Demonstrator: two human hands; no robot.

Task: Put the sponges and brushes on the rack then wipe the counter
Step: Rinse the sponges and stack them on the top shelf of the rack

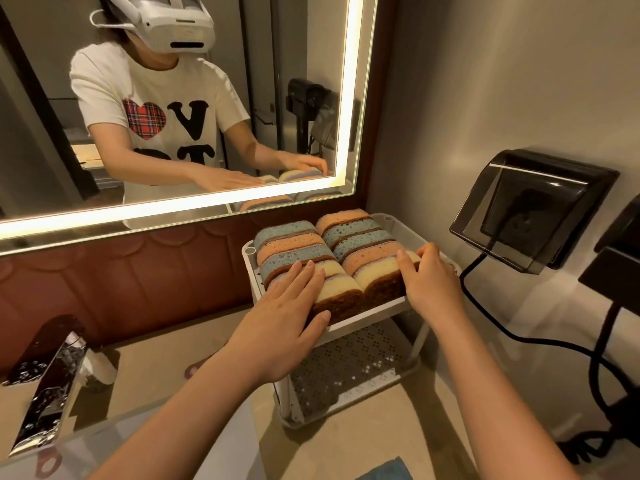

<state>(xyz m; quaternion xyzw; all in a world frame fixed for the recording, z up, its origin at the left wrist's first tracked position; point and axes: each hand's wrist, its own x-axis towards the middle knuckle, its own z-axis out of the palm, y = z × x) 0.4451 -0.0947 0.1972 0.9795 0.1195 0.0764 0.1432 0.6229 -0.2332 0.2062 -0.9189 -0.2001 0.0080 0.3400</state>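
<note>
A white two-tier rack (367,315) stands on the counter by the right wall. Its top shelf holds two rows of sponges (294,242) standing on edge, in blue, orange and yellow with brown scrub sides. My left hand (284,323) lies flat with spread fingers on the front sponges of the left row. My right hand (427,282) curls over the front yellow sponge (377,271) of the right row, thumb on top and fingers behind it. The perforated lower shelf (349,372) is bare. No brush is visible.
A chrome faucet (48,382) stands at the left above the sink edge. A blue cloth corner (388,471) shows at the bottom. Black covered sockets (530,209) and cables (588,362) run along the right wall. A lit mirror (173,98) backs the beige counter (363,441).
</note>
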